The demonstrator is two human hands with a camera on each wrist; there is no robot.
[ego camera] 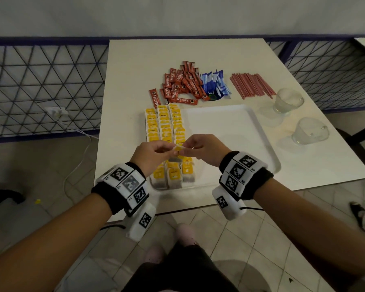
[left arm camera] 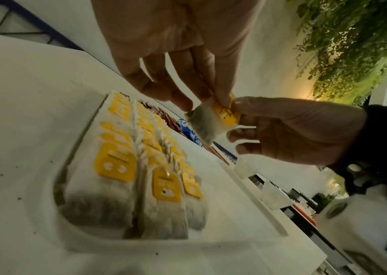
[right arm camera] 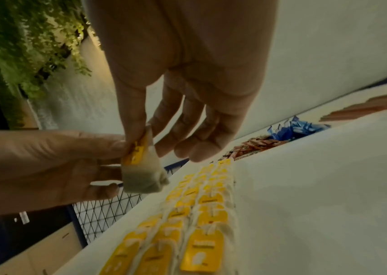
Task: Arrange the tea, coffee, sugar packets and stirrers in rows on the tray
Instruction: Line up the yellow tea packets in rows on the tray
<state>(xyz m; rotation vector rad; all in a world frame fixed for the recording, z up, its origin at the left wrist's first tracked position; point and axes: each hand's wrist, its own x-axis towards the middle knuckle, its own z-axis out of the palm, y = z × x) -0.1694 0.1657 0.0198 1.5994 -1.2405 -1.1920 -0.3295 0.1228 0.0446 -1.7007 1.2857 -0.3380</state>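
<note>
1. Tea bag [left arm camera: 211,121], 1 pc, yellow tag: held in the air over the tray's L side, above the rows, touching nothing else. Pinched from both sides.
2. L hand [ego camera: 151,157]: thumb & forefinger clamped on the tea bag at its tag end; other fingers loosely curled below. Wrist unit w/ black-white markers.
3. R hand [ego camera: 202,149]: thumb & forefinger tips pinch the same tea bag at its top edge; remaining fingers hang spread, holding nothing. Same type of wrist unit.
4. Tray [ego camera: 230,131], white, rect., raised rim: on the table near its front edge. R part bare.
5. Tea bag rows [ego camera: 167,131]: 3 rows, overlapping, yellow tags up, along the tray's L side, front to back.
6. Coffee sachets [ego camera: 178,86], red, loose heap: on table just behind the tray, off the tray.
7. Sugar packets [ego camera: 214,85], blue-white, small heap: touching the coffee heap's R side, off the tray.
8. Stirrers [ego camera: 251,85], reddish-brown, bundle lying roughly parallel: on table R of the sugar, off the tray.
9. Glass cups [ego camera: 289,100], 2 pcs, clear: on table R of the tray, one nearer, one farther.
10. Table [ego camera: 122,81], white top: beside blue mesh railing [ego camera: 44,87]; tiled floor below.
</note>
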